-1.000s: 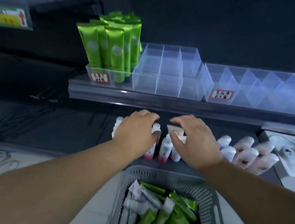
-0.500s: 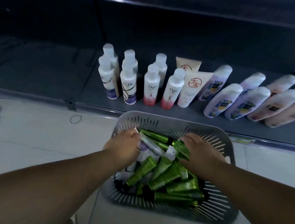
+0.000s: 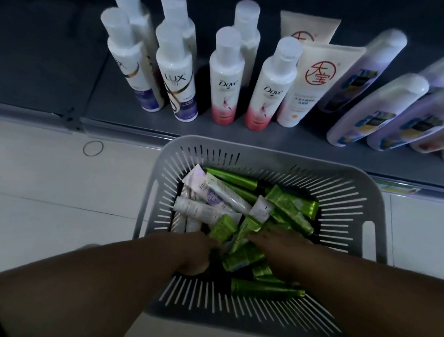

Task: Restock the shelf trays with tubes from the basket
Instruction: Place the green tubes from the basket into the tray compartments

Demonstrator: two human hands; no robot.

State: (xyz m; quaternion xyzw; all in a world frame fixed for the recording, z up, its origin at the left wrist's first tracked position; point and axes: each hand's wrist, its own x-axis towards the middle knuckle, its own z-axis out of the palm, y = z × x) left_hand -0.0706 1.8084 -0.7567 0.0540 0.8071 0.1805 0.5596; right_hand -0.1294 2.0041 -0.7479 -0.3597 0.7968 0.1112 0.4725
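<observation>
I judge this the picking step: left hand (image 3: 194,252) and right hand (image 3: 282,251) sit among green tubes (image 3: 290,205) at the near edge of the basket (image 3: 270,156), though I cannot tell whether the fingers (image 3: 259,237) pinch any, so next comes a firm grip and lift.

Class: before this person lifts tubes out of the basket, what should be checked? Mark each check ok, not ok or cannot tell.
1. Both hands inside the basket: left hand and right hand reach in: ok.
2. Green tubes within reach: they lie right by the hands: ok.
3. Grip closed on a tube: fingers blurred: cannot tell.
4. Green tubes sorted from white tubes: one mixed heap: not ok.
5. Free trays to fill: out of view: cannot tell.
</observation>
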